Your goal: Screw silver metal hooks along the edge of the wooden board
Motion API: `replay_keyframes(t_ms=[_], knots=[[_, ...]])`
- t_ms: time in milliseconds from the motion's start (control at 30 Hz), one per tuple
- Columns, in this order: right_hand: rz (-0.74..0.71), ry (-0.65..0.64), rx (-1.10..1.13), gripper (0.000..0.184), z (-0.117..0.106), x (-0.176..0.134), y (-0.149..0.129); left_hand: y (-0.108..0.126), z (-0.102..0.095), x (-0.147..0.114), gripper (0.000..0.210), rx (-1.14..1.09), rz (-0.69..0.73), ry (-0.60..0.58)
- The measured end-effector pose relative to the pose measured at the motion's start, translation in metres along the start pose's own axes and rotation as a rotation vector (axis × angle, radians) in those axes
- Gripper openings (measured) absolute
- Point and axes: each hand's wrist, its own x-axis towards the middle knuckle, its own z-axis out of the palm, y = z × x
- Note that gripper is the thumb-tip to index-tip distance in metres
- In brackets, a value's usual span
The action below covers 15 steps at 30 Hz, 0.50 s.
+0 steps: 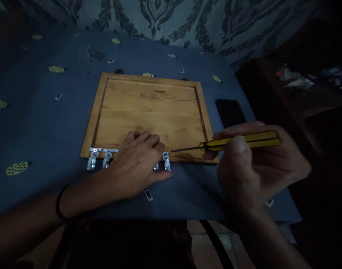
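Observation:
A framed wooden board (148, 112) lies flat, with silver metal hooks (94, 157) along its near edge. My left hand (138, 160) bends over that edge and covers the middle of the row. Its fingers are curled on the wood, and its thumb lies beside the rightmost hook (166, 161). What sits under the palm is hidden. My right hand (252, 164) is closed round the yellow and black handle of a screwdriver (240, 141). The shaft points left, almost level, with its tip at the top of the rightmost hook; whether it touches a screw cannot be made out.
A blue patterned tablecloth (47, 127) covers the table. To the right of the board rests a black phone-like object (230, 112). Small blurred parts (95, 55) lie at the back left. Patterned fabric (176, 22) borders the far side, and a dark surface with clutter (296, 80) stands at right.

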Motion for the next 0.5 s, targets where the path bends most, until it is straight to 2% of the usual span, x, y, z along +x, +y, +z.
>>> replay_keyframes(t_ms=[133, 233, 367, 500], knots=[[0.405, 0.065, 0.160, 0.016, -0.001, -0.001, 0.003, 0.000, 0.000, -0.001, 0.038, -0.011, -0.011, -0.007], [0.629, 0.022, 0.271, 0.031, 0.000, 0.004, 0.018, 0.000, 0.000, 0.000, 0.039, -0.035, -0.023, -0.038], [0.744, -0.104, 0.272, 0.044, 0.005, 0.011, 0.043, 0.002, -0.001, 0.000, 0.043, -0.050, -0.044, -0.054], [0.696, -0.193, 0.131, 0.063, 0.009, 0.017, 0.053, 0.003, -0.002, 0.000, 0.050, -0.047, -0.048, -0.059]])
